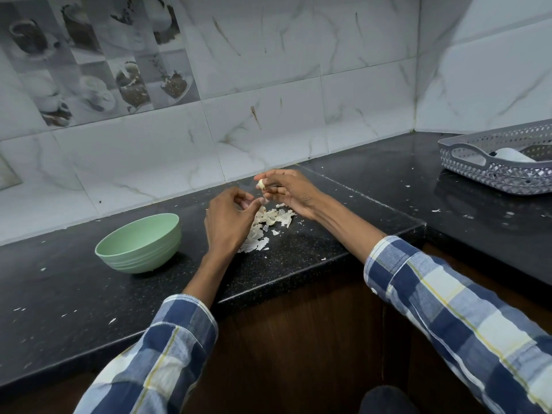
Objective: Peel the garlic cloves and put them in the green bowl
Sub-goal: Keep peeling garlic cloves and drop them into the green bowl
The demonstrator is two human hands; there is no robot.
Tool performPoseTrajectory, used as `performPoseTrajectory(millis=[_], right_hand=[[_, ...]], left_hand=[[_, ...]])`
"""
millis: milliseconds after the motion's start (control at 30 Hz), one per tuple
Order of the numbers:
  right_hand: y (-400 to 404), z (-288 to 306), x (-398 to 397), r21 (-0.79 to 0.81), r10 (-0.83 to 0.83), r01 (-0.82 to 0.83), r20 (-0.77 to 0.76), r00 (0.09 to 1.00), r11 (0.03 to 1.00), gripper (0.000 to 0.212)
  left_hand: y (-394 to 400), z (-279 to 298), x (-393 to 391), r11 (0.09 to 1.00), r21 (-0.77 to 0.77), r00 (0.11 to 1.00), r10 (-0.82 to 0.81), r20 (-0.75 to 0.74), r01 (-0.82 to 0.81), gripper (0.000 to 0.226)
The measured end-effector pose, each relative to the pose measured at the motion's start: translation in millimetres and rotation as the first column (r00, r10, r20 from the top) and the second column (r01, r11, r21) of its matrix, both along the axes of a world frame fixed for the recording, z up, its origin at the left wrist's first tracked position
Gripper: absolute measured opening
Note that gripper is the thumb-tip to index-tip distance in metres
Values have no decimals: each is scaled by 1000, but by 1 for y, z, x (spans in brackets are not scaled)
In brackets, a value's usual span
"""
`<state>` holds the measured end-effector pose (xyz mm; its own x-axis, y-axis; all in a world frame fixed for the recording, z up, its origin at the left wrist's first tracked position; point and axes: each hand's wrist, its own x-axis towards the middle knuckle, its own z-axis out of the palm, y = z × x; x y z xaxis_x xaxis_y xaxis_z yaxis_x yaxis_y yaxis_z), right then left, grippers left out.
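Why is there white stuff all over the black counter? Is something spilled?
Nothing is spilled. It's papery garlic skin: a pile lies beneath the hands, and small flakes dot the counter. The right hand pinches a garlic clove; the green bowl stands upright beside the left hand.

Glossy speckled stone counter (298,249), matt plastic bowl (140,243), papery skins (265,222), perforated plastic basket (501,171)

R hand (291,191) pinches garlic clove (261,184) above peel pile (268,224); L hand (228,219) near, fingers curled; green bowl (140,243) left.
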<state>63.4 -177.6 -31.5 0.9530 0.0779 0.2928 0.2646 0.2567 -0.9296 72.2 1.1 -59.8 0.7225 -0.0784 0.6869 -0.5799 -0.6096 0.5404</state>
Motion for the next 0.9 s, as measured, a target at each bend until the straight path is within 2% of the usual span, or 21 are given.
performPoseTrajectory(millis=[133,233,300,333,433,500,700,900], right_hand=[[-2,-1,2,-2,-8,8,17,1000,1000,16],[-1,-2,4,-55,-38,41,45,998,998,22],[0,-3,4,-96,-58,65,75,995,993,25],[1,-3,4,-108,-64,74,91,994,991,25],[2,-5,4,-159,-96,120,152,984,980,26],[2,-6,5,-196,-122,160,193,974,968,29],[3,-6,0,-308,-199,296,309,930,904,32],[3,-5,-3,-346,-226,360,371,901,867,34]], left_hand=[[0,1,-1,998,46,998,-52,26,51,17],[0,1,-2,997,47,997,-70,26,69,45],[1,2,-3,998,13,997,-69,39,69,51],[2,2,-3,998,-3,997,-68,47,68,45],[2,2,-2,997,-41,995,-70,67,72,2],[2,2,-1,995,-60,995,-79,55,83,8],[1,9,-5,930,-271,963,-266,-35,247,22],[0,9,-5,906,-324,950,-306,-58,272,8]])
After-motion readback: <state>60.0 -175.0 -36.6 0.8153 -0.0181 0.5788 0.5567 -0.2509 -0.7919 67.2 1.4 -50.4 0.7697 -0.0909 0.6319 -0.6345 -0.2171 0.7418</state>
